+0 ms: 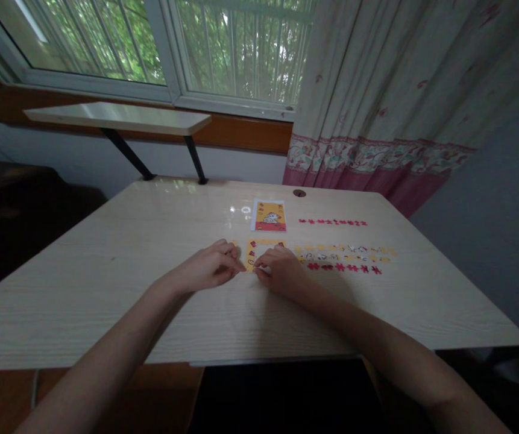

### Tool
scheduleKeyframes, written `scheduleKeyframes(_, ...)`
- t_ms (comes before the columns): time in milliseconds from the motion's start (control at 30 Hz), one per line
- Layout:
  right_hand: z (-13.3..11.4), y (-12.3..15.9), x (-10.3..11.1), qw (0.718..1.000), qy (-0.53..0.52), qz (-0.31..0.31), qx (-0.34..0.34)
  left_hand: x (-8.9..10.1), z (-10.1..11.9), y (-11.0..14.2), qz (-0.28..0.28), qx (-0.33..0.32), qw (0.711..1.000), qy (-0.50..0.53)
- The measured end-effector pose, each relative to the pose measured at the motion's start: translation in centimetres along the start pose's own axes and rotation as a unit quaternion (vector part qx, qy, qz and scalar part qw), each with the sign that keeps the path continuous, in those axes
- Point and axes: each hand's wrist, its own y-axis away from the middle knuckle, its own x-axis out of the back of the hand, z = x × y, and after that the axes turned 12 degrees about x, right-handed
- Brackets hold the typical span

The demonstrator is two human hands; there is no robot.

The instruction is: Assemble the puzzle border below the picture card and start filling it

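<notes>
A partly joined jigsaw puzzle lies flat on the table as a yellow border with red bits, its middle showing the bare tabletop. At its lower left corner, my left hand is closed, fingers curled, with the fingertips pressing on the corner. My right hand pinches at the bottom edge beside it; the puzzle piece in its fingers is mostly hidden. Just behind the border lies the reference picture, a white cartoon animal on yellow above a red band. A small yellow piece sits by my left knuckles.
Loose puzzle pieces lie in rows to the right: a red row at the back, yellow and white pieces in the middle, red pieces nearest. A raised shelf stands at the back left. A cable hole is near the curtain.
</notes>
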Motion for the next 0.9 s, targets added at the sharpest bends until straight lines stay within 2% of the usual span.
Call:
scheduleKeyframes(100,0.1,0.1,0.0,1.000,0.004,0.000,0.021,0.0,0.0,0.0,-0.003,-0.002,1.000,-0.002)
scheduleKeyframes(400,-0.7,-0.2,1.1,0.995,0.052,-0.059,0.068,-0.2,0.3,-0.1,-0.017,0.008,1.000,-0.021)
scheduleKeyframes(500,-0.2,0.0,1.3,0.996,0.043,-0.037,0.064,0.2,0.1,0.1,-0.001,0.014,1.000,-0.016)
scheduleKeyframes(667,4.3,1.3,3.0,0.999,0.036,0.027,0.015,1.6,-2.1,0.8,0.086,0.101,0.989,-0.066)
scheduleKeyframes(800,8.6,3.1,5.4,0.999,0.035,0.008,-0.025,2.2,-4.3,1.3,0.095,0.152,0.978,-0.106)
scheduleKeyframes(900,10.3,3.9,6.4,0.997,0.028,-0.005,-0.072,2.2,-5.0,1.5,0.083,0.153,0.980,-0.100)
